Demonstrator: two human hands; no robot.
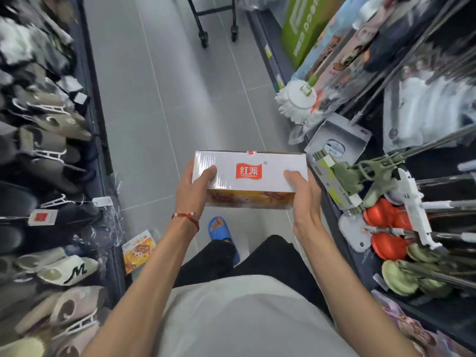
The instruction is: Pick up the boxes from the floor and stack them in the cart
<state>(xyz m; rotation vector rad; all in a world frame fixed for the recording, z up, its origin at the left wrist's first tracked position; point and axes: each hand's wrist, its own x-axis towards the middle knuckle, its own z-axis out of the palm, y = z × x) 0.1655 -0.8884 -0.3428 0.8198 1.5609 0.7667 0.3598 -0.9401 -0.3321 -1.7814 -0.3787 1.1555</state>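
Note:
A white box [248,176] with a red logo on top and an orange printed side is held level in front of me, above the grey floor. My left hand [193,189] grips its left end, thumb on top. My right hand [304,194] grips its right end the same way. A second box [139,249] with the same orange print stands on the floor at the lower left, against the shelf base. The cart's black legs and wheels [206,34] show at the far end of the aisle; its basket is out of view.
Slippers on hangers [51,155] fill the left shelving. On the right, mops [298,99], cleaning tools and packaged goods stick out into the aisle. A grey tiled floor [167,99] runs between them toward the cart. My blue sandal [220,229] is below the box.

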